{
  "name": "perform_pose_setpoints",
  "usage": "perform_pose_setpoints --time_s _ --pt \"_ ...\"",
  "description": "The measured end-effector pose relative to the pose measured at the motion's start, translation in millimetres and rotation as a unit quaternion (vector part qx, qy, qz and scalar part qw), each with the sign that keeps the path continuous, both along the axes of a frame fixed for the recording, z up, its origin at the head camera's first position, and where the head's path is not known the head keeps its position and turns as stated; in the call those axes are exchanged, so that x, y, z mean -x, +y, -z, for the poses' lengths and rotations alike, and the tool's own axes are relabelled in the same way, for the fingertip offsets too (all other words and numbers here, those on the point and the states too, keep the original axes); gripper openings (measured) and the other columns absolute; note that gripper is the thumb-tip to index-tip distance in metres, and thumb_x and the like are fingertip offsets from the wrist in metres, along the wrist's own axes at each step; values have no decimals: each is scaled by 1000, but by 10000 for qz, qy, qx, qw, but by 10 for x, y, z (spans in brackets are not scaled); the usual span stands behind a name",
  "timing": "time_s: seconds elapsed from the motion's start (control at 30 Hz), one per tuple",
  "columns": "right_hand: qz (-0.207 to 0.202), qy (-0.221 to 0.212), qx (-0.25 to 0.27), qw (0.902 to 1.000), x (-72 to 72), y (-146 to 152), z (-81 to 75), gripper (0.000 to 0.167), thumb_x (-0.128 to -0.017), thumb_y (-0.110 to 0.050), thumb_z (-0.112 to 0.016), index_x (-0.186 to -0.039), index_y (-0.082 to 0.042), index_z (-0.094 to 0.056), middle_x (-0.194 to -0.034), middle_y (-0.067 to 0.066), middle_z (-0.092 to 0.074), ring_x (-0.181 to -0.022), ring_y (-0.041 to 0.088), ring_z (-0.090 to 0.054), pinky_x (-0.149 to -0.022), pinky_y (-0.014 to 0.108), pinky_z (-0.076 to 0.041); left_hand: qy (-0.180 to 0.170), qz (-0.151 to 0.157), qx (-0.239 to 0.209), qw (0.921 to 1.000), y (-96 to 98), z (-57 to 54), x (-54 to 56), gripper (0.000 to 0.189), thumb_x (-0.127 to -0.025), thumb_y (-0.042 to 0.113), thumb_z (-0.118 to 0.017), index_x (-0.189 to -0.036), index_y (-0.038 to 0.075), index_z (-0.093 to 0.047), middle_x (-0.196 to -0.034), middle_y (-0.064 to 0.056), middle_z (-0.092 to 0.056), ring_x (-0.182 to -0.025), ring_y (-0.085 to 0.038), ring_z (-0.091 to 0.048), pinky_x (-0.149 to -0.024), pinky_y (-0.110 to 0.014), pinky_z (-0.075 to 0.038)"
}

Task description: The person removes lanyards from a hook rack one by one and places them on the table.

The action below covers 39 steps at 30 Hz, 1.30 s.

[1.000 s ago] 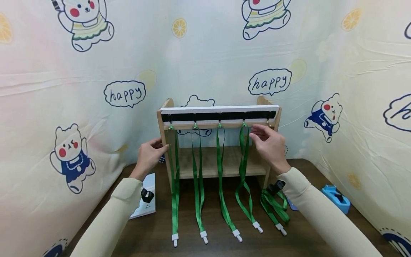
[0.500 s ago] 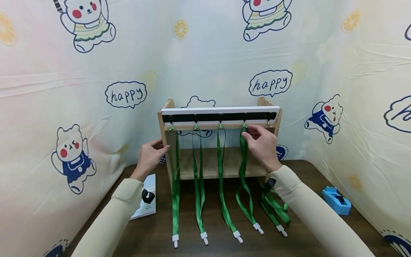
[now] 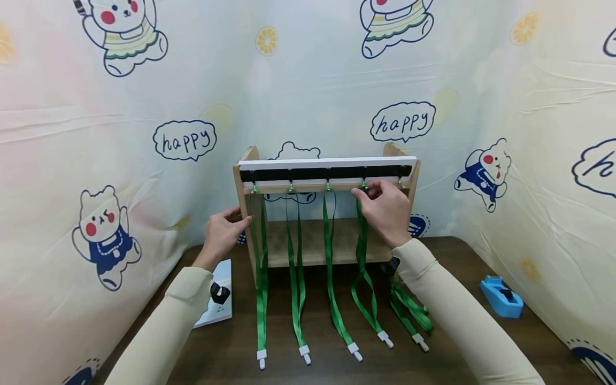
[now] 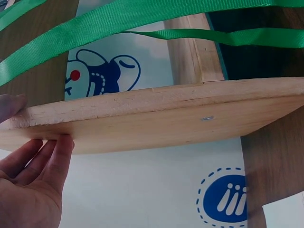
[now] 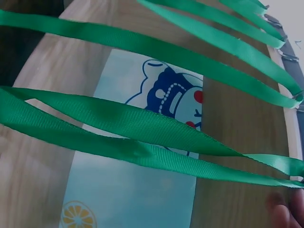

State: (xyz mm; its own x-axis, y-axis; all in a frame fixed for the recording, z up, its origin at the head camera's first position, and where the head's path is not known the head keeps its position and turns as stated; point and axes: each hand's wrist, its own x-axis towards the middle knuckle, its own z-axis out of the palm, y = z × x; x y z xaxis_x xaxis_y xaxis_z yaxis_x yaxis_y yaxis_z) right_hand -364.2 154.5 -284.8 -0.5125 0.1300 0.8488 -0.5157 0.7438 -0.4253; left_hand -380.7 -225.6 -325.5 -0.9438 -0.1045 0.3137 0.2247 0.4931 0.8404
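Note:
A wooden rack (image 3: 344, 241) stands on the table, with metal hooks along its black front strip (image 3: 308, 175). Several green lanyards with white clips hang from the hooks. My left hand (image 3: 223, 234) grips the rack's left side panel (image 4: 142, 111), thumb on one face and fingers on the other. Up at the strip, my right hand (image 3: 385, 207) pinches the top of the rightmost hanging lanyard (image 3: 362, 248) at its hook, which the fingers partly hide. The right wrist view catches only fingertips (image 5: 281, 213) beside that lanyard's end. The far-right hook (image 3: 401, 183) holds no lanyard.
Another green lanyard (image 3: 413, 315) lies folded on the table below the rack's right side. A white booklet or box (image 3: 218, 294) lies at left, and a blue tape dispenser-like object (image 3: 501, 298) at right. Printed cloth (image 3: 317, 80) surrounds the table.
My right hand has moved left and slightly up, from beside the rightmost hanging lanyard onto its top at the hook. The left hand stays on the panel.

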Motion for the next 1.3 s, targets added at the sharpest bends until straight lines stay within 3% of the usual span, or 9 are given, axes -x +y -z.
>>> perform_pose_setpoints --time_s 0.2,0.53,0.8,1.1,1.3 --pt "260 182 98 9994 78 -39 18 41 -86 -46 -79 -92 -7 -69 -82 9 -71 -70 23 -66 -62 40 -54 19 -27 34 10000 1 -3 -16 60 -94 44 -70 -143 11 -58 -132 -15 -67 -119 -30 -65 -101 -49 -56" --pt "456 654 -176 9967 85 -44 29 22 -92 -27 -73 -86 -6 -74 -77 10 -76 -61 23 -69 -52 39 -53 98 -55 81 9999 6 -1 -20 60 -94 44 -70 -143 11 -58 -131 -15 -67 -118 -31 -65 -100 -49 -57" --pt "58 756 -232 9969 74 -11 43 21 -95 -21 -69 -89 -3 -75 -78 13 -77 -61 24 -70 -53 39 -55 102 -65 103 9999 -4 6 -21 60 -94 45 -70 -143 12 -59 -130 -14 -68 -118 -30 -66 -100 -48 -57" --pt "-208 380 -387 9983 34 45 -10 17 -96 -15 -67 -86 -2 -71 -77 13 -76 -57 22 -67 -50 26 -45 71 -120 139 9998 11 3 -19 61 -93 46 -70 -142 11 -59 -130 -14 -68 -118 -30 -65 -100 -48 -57" --pt "-390 464 -234 9979 2 64 -38 13 -94 -13 -70 -88 -1 -73 -79 13 -78 -60 22 -70 -52 28 -50 42 -107 118 9999 16 -16 -19 62 -94 45 -70 -143 9 -58 -132 -16 -67 -120 -31 -64 -102 -49 -55"
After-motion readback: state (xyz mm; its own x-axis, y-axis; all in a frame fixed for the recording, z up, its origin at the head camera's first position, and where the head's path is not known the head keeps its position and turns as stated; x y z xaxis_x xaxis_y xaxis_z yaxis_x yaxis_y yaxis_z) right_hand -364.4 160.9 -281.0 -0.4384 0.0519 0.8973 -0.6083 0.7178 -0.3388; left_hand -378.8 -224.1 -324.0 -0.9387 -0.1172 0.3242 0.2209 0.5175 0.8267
